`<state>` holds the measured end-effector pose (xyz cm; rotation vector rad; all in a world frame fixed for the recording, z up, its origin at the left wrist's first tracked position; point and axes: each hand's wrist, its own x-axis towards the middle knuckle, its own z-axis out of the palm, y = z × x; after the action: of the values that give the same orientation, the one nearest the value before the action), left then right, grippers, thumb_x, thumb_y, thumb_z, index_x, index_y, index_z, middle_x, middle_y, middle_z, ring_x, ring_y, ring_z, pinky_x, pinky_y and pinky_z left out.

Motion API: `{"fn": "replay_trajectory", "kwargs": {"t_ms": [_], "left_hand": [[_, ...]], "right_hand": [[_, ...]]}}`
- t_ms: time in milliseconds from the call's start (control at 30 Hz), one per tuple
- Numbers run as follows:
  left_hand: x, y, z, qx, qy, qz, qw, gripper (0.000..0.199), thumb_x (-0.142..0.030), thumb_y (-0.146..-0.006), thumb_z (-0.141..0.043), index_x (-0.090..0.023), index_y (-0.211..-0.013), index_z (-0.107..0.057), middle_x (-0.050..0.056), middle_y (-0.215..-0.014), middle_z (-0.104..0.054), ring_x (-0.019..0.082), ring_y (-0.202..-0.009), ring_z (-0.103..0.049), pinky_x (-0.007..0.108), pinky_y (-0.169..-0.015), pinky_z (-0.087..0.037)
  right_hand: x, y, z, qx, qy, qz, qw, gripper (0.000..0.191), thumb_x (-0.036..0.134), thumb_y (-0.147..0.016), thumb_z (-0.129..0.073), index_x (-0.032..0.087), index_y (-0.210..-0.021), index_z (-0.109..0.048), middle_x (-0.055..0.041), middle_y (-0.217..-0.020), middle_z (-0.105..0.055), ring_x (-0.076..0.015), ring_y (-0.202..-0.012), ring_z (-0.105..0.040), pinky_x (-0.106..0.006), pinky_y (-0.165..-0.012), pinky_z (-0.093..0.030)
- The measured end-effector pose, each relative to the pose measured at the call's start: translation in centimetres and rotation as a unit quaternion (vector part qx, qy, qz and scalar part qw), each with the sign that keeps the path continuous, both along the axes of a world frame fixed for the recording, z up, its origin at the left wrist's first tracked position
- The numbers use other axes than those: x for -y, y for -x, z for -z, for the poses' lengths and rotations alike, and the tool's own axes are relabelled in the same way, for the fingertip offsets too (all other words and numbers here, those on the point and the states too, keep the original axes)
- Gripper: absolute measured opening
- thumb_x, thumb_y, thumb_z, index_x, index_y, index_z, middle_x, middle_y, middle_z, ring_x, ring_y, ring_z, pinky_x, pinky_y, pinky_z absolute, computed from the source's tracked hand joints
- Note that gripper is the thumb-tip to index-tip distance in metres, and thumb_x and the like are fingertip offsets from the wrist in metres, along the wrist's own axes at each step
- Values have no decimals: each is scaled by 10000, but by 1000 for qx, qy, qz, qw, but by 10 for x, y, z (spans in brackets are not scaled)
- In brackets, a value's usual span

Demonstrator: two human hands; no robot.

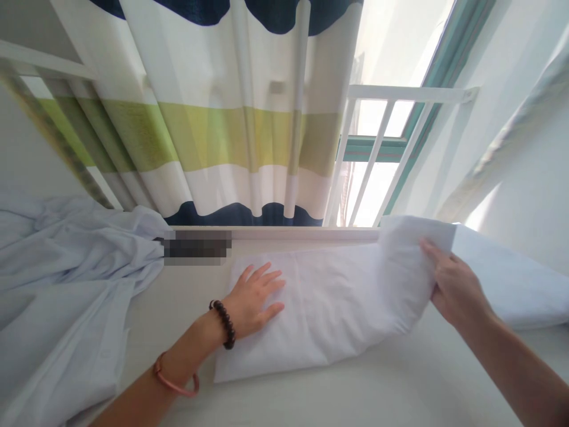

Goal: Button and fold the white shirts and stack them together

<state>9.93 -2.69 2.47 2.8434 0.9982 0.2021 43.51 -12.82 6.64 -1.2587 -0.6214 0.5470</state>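
A white folded cloth [324,314], perhaps a garment, lies lengthwise on the pale surface in front of me. My left hand [255,299] rests flat on its left part, fingers spread. At the other end my right hand [453,279] pinches the cloth's edge, thumb on the near face, and holds that end raised and bent upward. The fingers behind the cloth are partly hidden. A dark beaded bracelet and a reddish bangle sit on my left wrist.
Rumpled white clothing [80,267] is heaped at the left. Another white folded cloth [511,279] lies at the right. A blurred-out dark object [198,244] sits near the back ledge. Beyond are a striped curtain [249,136], white railing [400,93] and a window.
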Motion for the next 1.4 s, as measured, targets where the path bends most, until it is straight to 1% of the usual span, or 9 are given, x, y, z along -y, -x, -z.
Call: {"fn": "replay_trajectory", "kwargs": {"t_ms": [133,300,400,567,700,833,1067,1233,1400], "left_hand": [[-16,41,14,-5,-23,-38,999,457,-451,-954,-393,-274,-1359,-509,58,-1509,-378,303,-1425,-234,565,-1135,-193],[-18,48,33,22,-29,-60,998,498,-331,-912,-440,-204,-1393,-475,106,-1496,-391,311,-1410,-265,546,-1139,-211],[-18,49,26,76,48,-55,994,472,-271,-849,-471,-171,-1296,-585,107,-1450,-460,295,-1397,-294,504,-1153,-207],[-16,48,0,237,177,-146,944,388,-255,-881,-379,-207,-1014,-740,36,-1203,-679,238,-1189,-535,369,-1089,-327],[-23,34,-12,237,216,-227,920,469,-409,-925,-380,-140,-815,-748,77,-793,-749,253,-817,-659,324,-779,-470],[-41,11,-20,209,300,-279,888,444,-435,-908,-488,-94,-703,-686,51,-570,-653,181,-535,-602,268,-530,-420],[-59,-56,-21,250,435,-286,816,317,-324,-929,-568,-143,-1189,-560,86,-1159,-597,209,-968,-620,402,-817,-542],[-61,-115,-17,379,404,-272,787,336,-320,-923,-578,-154,-1213,-551,100,-1211,-576,223,-1014,-607,425,-851,-527],[-60,-124,-46,502,353,-213,760,436,-222,-906,-599,-182,-1318,-461,90,-1158,-599,176,-926,-623,345,-807,-533]], "right_hand": [[-19,72,-13,215,85,-95,968,316,442,-869,-542,158,-940,-662,-24,-717,-694,-213,-673,-660,-278,-540,-505],[-29,183,9,594,19,-358,720,283,198,-906,-458,240,-1113,-645,-37,-987,-747,-221,-889,-693,-301,-743,-541],[-26,207,40,628,0,-370,684,410,114,-818,-528,170,-1217,-602,-94,-1251,-653,-240,-1155,-599,-348,-990,-470],[-8,193,57,658,-7,-372,655,498,120,-824,-511,78,-1320,-520,-123,-1383,-540,-244,-1272,-503,-386,-1084,-400],[11,179,50,699,-20,-301,648,465,126,-851,-473,61,-1306,-537,-153,-1347,-565,-273,-1223,-548,-419,-1024,-462],[26,151,57,722,-33,-204,660,445,144,-843,-488,60,-1272,-570,-173,-1323,-581,-301,-1204,-562,-457,-982,-491],[30,81,81,738,-20,-157,656,465,53,-833,-453,174,-1257,-600,-89,-1291,-622,-259,-1200,-575,-462,-979,-491],[31,54,74,743,-42,-159,649,490,41,-843,-426,225,-1265,-595,-61,-1268,-640,-237,-1193,-582,-445,-978,-496],[38,48,49,735,-61,-110,666,468,86,-886,-428,216,-1322,-537,-72,-1325,-595,-237,-1258,-523,-462,-1043,-438]]}}
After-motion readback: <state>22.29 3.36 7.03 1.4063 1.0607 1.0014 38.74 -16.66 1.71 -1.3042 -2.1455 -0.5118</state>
